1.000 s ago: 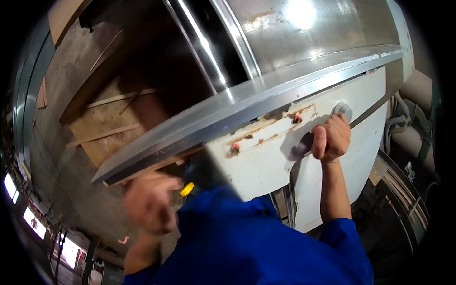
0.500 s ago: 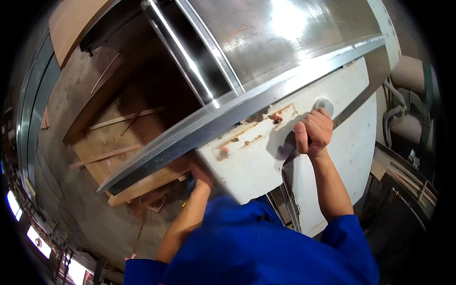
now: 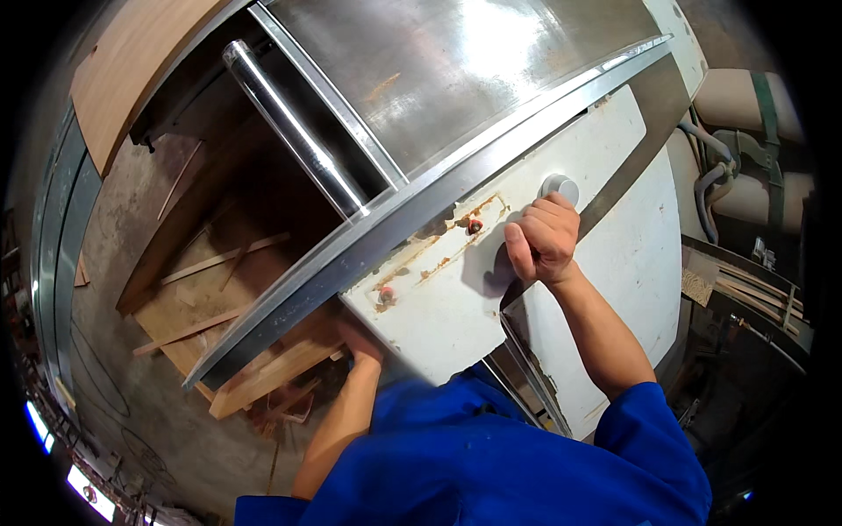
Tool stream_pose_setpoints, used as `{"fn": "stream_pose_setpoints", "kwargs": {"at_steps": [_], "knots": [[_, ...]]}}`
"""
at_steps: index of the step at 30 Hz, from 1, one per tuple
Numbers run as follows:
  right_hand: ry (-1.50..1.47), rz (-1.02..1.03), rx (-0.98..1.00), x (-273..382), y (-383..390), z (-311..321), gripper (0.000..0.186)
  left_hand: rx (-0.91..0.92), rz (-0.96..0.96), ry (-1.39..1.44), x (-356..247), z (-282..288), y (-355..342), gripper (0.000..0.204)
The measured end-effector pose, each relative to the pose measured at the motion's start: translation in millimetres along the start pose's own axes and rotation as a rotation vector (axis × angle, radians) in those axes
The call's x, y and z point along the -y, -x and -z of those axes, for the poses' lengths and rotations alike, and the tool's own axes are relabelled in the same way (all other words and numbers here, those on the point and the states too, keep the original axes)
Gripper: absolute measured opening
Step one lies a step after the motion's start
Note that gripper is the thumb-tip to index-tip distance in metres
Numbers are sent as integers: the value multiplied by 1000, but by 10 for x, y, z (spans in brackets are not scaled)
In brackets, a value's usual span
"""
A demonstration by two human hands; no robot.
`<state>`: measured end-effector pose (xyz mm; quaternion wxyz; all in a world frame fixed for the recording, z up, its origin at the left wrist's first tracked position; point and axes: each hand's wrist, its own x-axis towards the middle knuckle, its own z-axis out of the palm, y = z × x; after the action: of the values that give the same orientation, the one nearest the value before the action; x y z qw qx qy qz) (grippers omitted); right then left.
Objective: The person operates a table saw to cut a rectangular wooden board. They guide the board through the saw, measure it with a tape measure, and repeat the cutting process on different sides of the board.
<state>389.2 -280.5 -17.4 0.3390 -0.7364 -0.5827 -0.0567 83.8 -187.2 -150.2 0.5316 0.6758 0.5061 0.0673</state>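
Observation:
My right hand (image 3: 545, 238) is closed in a fist in front of a worn white machine panel (image 3: 430, 320). A round grey knob (image 3: 561, 186) sticks out just above its knuckles. What lies inside the fist is hidden; I cannot tell whether it grips a handle. My left hand (image 3: 360, 342) reaches under the metal edge rail (image 3: 324, 280), beside the panel's left end. Its fingers are out of sight there. Two red-ringed fittings, one being a dark-centred button (image 3: 474, 226), sit on the panel among rust and chipped paint.
Above the rail spreads a shiny metal tabletop (image 3: 395, 88), with a polished round bar (image 3: 298, 140) to its left. Wood strips and boards (image 3: 202, 324) lie below left. A wooden panel (image 3: 132, 70) stands far left; pale cylinders and hoses (image 3: 706, 188) are at the right.
The view has shifted, so the machine and my right hand appear further left and slightly lower. My right hand stays closed beside the knob, and my left stays under the rail.

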Motion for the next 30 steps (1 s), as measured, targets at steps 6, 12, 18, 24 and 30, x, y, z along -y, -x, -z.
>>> {"fn": "stream_pose_setpoints", "kwargs": {"at_steps": [6, 12, 18, 24, 30], "knots": [[-7, 0, 26, 9, 34, 8, 30, 49, -78, -51, 533, -61, 37, 49], [-36, -5, -19, 35, 16, 17, 30, 140, -86, -434, 1068, -35, 61, 51], [-51, 122, 170, -31, -3, 150, 37, 247, 599, 1131, 1116, 52, -189, 50], [-275, 454, 477, -393, 189, 614, 49, -284, 581, 765, 757, 2284, 18, 48], [-285, 495, 557, -468, 194, 717, 42, -257, 200, 1059, 115, 3076, -106, 75]]}}
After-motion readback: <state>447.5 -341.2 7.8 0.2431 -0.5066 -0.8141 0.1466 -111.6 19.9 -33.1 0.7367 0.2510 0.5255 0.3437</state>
